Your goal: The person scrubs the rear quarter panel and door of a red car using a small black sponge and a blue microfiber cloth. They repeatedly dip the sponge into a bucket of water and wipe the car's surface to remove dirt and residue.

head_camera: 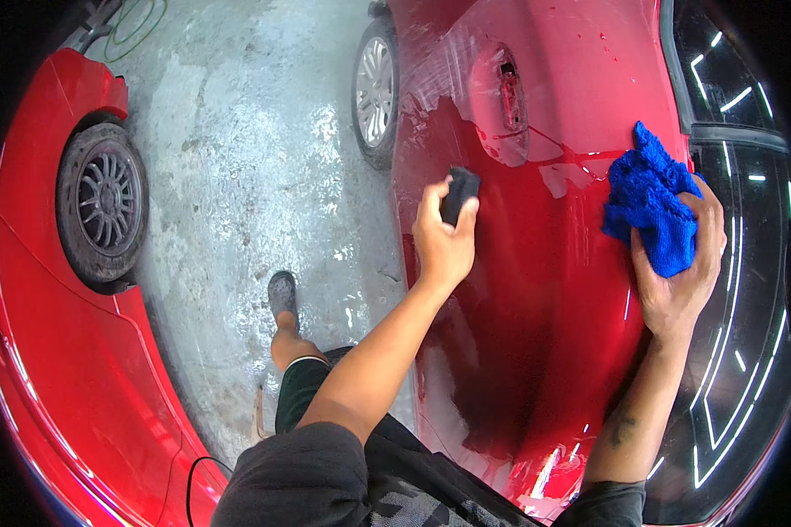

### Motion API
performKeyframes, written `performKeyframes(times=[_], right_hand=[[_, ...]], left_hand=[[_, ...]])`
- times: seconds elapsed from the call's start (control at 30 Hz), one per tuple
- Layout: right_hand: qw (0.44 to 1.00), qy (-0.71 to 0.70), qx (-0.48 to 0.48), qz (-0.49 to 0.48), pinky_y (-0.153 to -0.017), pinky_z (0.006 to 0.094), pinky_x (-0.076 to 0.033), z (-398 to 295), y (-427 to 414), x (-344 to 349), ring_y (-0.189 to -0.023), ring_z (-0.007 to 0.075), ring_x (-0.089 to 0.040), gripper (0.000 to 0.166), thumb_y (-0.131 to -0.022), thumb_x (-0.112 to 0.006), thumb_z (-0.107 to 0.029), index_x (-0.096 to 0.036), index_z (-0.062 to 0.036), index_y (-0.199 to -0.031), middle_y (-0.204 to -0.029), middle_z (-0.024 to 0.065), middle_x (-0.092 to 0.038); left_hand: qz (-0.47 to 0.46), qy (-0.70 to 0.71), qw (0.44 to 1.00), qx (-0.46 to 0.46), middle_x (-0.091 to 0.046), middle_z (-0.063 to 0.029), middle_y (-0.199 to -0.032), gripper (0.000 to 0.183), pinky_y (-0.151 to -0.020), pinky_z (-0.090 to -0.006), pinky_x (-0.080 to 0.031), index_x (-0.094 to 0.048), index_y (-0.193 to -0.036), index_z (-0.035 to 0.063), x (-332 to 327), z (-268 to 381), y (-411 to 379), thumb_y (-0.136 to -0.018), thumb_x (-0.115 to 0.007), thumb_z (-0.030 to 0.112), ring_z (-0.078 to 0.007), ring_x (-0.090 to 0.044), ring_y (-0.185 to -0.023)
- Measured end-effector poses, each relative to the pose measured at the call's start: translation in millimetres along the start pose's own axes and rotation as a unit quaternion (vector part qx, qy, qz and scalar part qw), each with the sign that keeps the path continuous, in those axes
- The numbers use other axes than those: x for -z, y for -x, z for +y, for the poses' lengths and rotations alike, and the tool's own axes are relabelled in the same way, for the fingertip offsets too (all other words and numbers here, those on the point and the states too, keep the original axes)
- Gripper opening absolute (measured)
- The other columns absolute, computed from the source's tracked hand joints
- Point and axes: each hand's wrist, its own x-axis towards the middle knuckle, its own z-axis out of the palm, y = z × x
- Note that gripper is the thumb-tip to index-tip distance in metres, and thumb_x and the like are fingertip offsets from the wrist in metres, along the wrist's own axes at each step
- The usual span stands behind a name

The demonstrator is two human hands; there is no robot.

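My left hand (445,247) grips a small black block (460,194), probably a sanding block, against the side of a red car (521,263). In my right hand (685,277) is a bunched blue microfiber cloth (656,201), held at the upper door panel just below the side windows. Wet, deep red paint spreads under and around my hands. Farther up, the panel looks dull and hazy, with water drops on it. The door handle recess (513,99) lies ahead of my left hand, with its handle area bare. Fingertips behind the block and the cloth are partly hidden.
A second red car (59,316) stands at the left, its dark multi-spoke wheel (105,197) facing me. Between the cars runs a wet grey concrete floor (237,165). The near car's silver wheel (374,92) and dark side windows (738,263) flank the panel. A green hose (135,29) lies at upper left.
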Motion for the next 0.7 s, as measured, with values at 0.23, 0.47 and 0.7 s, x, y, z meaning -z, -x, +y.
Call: performKeyframes(times=[0.23,0.47,0.7], right_hand=[[1.000,-0.014,0.003,0.002,-0.119,0.0514,-0.040,2.6,2.3,0.4,-0.136,0.0411,-0.061,0.061,-0.067,-0.087,-0.018,-0.066,-0.0096,-0.124,-0.143,0.0198,-0.066],[1.000,-0.011,0.001,-0.007,-0.119,0.0522,-0.040,4.2,3.0,0.1,-0.137,0.0418,-0.060,0.062,-0.067,-0.087,-0.019,-0.067,-0.0092,-0.124,-0.144,0.0208,-0.065],[1.000,-0.007,-0.005,-0.011,-0.120,0.0528,-0.039,5.6,4.3,-0.1,-0.137,0.0414,-0.060,0.063,-0.066,-0.086,-0.020,-0.067,-0.0091,-0.125,-0.145,0.0207,-0.065]], left_hand=[[-0.255,-0.448,0.855,-0.065,-0.068,-0.0311,-0.125,0.115,-0.096,-0.0535,-0.059,-0.009,-0.177,0.0368,58.0,90.7,-109.8,-0.090,-0.074,0.002,-0.0476,-0.071,-0.109],[-0.319,-0.546,0.759,-0.154,-0.067,-0.0284,-0.120,0.107,-0.092,-0.0548,-0.061,-0.018,-0.173,0.0497,42.5,86.3,-150.8,-0.092,-0.069,0.004,-0.0458,-0.073,-0.107],[-0.323,-0.535,0.763,-0.169,-0.065,-0.0290,-0.121,0.101,-0.089,-0.0544,-0.062,-0.022,-0.174,0.0467,48.2,80.2,-121.4,-0.094,-0.067,0.003,-0.0464,-0.071,-0.109]])
